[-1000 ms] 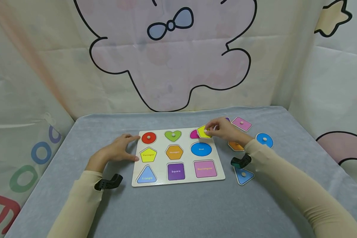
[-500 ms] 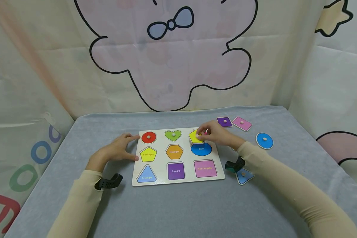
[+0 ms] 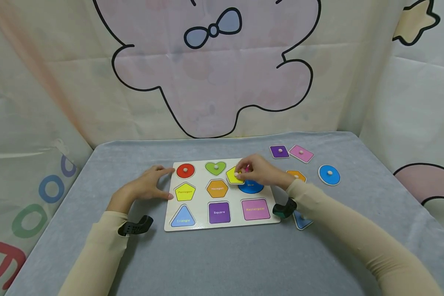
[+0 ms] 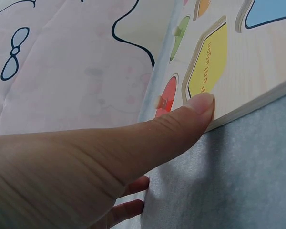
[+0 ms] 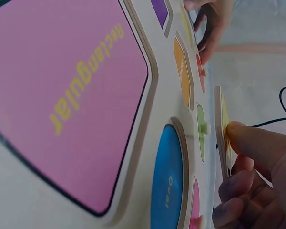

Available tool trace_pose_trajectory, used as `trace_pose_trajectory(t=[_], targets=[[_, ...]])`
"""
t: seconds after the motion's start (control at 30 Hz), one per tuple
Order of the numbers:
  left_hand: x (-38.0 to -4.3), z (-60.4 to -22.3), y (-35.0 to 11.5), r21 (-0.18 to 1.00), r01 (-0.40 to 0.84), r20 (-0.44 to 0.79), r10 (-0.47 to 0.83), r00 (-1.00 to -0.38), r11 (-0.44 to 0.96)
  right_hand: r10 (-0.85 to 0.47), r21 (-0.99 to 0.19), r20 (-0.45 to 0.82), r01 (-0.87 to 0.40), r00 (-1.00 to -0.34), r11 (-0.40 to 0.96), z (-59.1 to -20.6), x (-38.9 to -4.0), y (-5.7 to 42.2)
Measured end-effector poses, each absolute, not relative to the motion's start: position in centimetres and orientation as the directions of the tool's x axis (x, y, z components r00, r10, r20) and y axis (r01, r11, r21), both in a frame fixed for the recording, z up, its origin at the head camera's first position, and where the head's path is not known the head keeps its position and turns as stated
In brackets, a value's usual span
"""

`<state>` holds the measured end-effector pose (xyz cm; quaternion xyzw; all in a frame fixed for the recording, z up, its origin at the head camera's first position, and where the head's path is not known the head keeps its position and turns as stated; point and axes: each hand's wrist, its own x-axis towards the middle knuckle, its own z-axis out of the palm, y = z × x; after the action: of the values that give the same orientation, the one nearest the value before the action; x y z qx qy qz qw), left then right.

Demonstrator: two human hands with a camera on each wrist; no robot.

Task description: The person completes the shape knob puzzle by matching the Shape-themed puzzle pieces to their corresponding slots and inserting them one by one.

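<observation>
A white puzzle board (image 3: 200, 210) with shaped slots lies on the table. My right hand (image 3: 262, 171) pinches a yellow pentagon puzzle piece (image 3: 231, 176) above the board's upper right part. In the right wrist view that pentagon piece (image 5: 222, 126) is raised clear of the board. At the left edge my left hand (image 3: 146, 184) lies with fingers extended, and its thumb (image 4: 195, 107) touches the board beside the pentagon slot (image 3: 184, 192). Knobbed pieces fill the top row: a red circle (image 3: 185, 173), a green heart (image 3: 211, 167) and a pink one (image 5: 195, 198), partly hidden by the right hand.
Right of the board lie loose knobbed pieces: a purple square (image 3: 276, 154), pink rectangle (image 3: 305, 156), blue round-looking piece (image 3: 328, 179), orange hexagon (image 3: 295, 173) and blue triangle (image 3: 301, 224). The right arm partly covers the last two. A printed cloth (image 3: 214, 82) hangs behind the table.
My right hand has carried the yellow pentagon piece leftward and slightly nearer, from above the pink piece toward the board's middle. My left hand has stayed in place.
</observation>
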<state>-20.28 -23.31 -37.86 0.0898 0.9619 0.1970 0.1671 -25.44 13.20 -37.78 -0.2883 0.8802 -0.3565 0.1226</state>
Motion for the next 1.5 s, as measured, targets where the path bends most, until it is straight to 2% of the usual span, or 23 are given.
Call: trace_pose_trajectory(t=[0.73,1.0,1.5], targets=[[-20.3,-38.1,-23.5,0.409,0.123,-0.276,0.251,-0.928,0.904,-0.702,-0.747,0.038,-0.487,-0.711,0.452,-38.2,-24.3,9.5],[-20.3,-38.0,-23.6,0.411,0.129,-0.275,0.258,-0.926,0.902,-0.7,-0.745,-0.038,-0.446,-0.713,0.495,-38.3,-24.0,7.7],[-20.5,-38.1,-23.6,0.41,0.13,-0.279,0.259,-0.925,0.903,-0.735,-0.804,-0.067,-0.4,-0.675,0.44,-38.5,-23.2,4.4]])
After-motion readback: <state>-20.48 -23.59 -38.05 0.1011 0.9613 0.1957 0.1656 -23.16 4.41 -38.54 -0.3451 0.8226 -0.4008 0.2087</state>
